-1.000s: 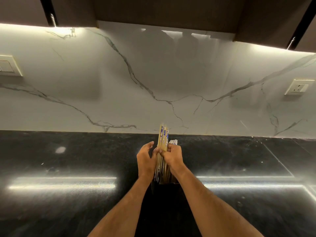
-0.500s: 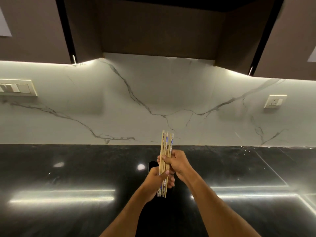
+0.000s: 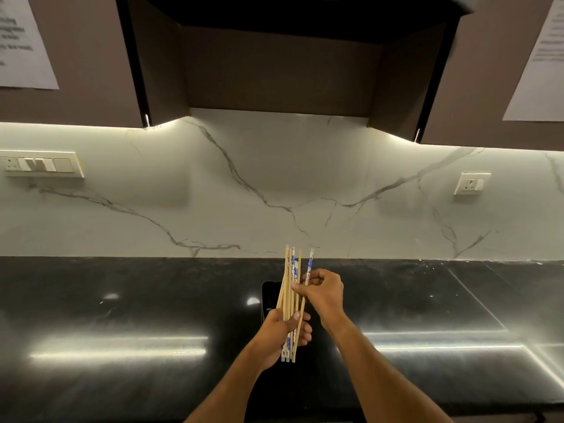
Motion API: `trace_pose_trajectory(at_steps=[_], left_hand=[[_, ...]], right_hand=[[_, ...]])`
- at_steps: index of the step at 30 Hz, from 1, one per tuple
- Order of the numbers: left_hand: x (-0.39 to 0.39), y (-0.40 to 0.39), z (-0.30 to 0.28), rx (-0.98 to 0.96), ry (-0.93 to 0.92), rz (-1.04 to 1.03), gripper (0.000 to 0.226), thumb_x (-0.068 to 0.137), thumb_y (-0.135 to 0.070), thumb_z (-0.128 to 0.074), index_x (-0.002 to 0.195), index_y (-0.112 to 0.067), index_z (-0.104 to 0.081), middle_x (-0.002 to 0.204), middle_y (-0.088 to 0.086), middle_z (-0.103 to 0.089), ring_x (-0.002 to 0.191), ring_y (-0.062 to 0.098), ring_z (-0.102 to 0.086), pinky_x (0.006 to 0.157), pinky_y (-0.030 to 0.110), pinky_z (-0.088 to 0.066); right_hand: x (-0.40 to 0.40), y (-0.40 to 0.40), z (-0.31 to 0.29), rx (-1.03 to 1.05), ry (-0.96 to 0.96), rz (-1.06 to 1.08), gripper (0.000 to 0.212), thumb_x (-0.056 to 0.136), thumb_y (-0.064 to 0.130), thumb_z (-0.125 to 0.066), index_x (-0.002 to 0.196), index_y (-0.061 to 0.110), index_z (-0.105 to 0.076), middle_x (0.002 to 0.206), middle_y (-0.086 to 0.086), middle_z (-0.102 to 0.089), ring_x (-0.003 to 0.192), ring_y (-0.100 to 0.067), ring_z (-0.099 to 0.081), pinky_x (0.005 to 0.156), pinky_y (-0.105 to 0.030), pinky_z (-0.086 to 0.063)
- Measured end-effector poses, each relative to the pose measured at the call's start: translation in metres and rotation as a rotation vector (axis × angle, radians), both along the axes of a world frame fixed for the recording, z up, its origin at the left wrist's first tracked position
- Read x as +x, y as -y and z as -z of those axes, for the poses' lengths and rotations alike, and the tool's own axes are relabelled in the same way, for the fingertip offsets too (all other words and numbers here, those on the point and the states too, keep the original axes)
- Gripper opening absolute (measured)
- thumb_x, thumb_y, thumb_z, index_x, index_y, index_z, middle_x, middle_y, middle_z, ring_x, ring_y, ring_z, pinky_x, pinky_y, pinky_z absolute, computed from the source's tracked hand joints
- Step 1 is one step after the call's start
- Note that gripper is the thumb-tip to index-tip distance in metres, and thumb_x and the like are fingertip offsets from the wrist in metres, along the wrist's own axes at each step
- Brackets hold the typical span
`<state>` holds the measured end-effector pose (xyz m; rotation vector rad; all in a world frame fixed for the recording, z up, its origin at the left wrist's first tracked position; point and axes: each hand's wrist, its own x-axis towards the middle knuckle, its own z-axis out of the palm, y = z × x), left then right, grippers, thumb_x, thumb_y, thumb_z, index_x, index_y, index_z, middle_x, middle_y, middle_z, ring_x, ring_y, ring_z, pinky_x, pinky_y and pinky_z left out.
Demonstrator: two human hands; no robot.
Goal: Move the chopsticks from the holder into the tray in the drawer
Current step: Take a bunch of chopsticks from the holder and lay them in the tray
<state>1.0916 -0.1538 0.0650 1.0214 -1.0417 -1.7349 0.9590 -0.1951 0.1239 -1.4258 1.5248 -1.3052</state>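
Your left hand (image 3: 282, 334) is curled around the low end of a bunch of chopsticks (image 3: 290, 300), with your thumb pressed across the front of them. The sticks stand almost straight up from that grip, and their bottom tips poke out just below your fingers. Some sticks are plain wood and some have blue and white patterns. Your right hand (image 3: 323, 293) is higher up, just to the right of the bunch. Its fingers pinch one patterned stick that leans a little away from the others, and one finger touches the rest of the bunch. Right behind your left hand sits the dark holder (image 3: 270, 296), apart from the sticks, on the shiny black counter (image 3: 122, 315). Beyond your hands is a white marble wall (image 3: 274, 184) with grey veins, and a socket (image 3: 471, 183) is on it far to the right.
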Motion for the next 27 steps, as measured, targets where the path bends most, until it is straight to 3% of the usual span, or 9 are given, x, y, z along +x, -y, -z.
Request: trace_pose_trajectory(at_steps=[7,15,19,22,27], left_hand=[[-0.005,-0.005,0.003,0.031,-0.018,0.004,0.034,0.105,-0.021,-0.052,0.129,0.002,-0.056,0.101,0.020,-0.071,0.091,0.031,-0.070,0.085,0.040,-0.058],[-0.001,-0.008,0.006,0.053,-0.067,0.059,0.034,0.103,-0.024,-0.054,0.124,0.002,-0.061,0.094,0.015,-0.067,0.086,0.027,-0.067,0.085,0.040,-0.056],[-0.002,-0.012,0.011,0.084,-0.029,0.114,0.032,0.100,-0.021,-0.059,0.124,-0.001,-0.061,0.091,0.012,-0.065,0.085,0.024,-0.066,0.087,0.039,-0.055],[-0.001,-0.014,0.014,0.107,-0.063,0.142,0.030,0.098,-0.021,-0.062,0.122,-0.003,-0.063,0.091,0.011,-0.065,0.085,0.024,-0.065,0.087,0.040,-0.054],[0.002,-0.016,0.018,0.077,-0.071,0.234,0.024,0.100,-0.026,-0.062,0.114,-0.007,-0.068,0.089,0.010,-0.062,0.083,0.023,-0.064,0.087,0.039,-0.053]], right_hand=[[-0.007,-0.006,-0.002,0.060,0.081,-0.083,0.012,0.083,0.010,-0.082,0.093,0.009,-0.076,0.084,-0.006,-0.080,0.078,-0.016,-0.079,0.076,-0.041,-0.065],[-0.019,-0.004,-0.004,0.246,0.375,-0.185,0.011,0.098,0.005,-0.062,0.103,0.005,-0.072,0.090,-0.013,-0.080,0.083,-0.028,-0.079,0.073,-0.040,-0.065],[-0.021,0.000,-0.003,0.279,0.378,-0.187,0.018,0.101,0.004,-0.055,0.102,0.004,-0.073,0.092,-0.013,-0.079,0.084,-0.025,-0.079,0.071,-0.035,-0.064],[-0.021,0.004,-0.005,0.261,0.399,-0.193,0.019,0.100,0.001,-0.055,0.109,0.008,-0.069,0.098,-0.015,-0.078,0.088,-0.025,-0.078,0.080,-0.042,-0.064],[-0.022,0.008,-0.014,0.268,0.501,-0.214,0.020,0.104,0.018,-0.055,0.109,0.006,-0.071,0.102,-0.019,-0.077,0.088,-0.028,-0.078,0.075,-0.038,-0.064]])
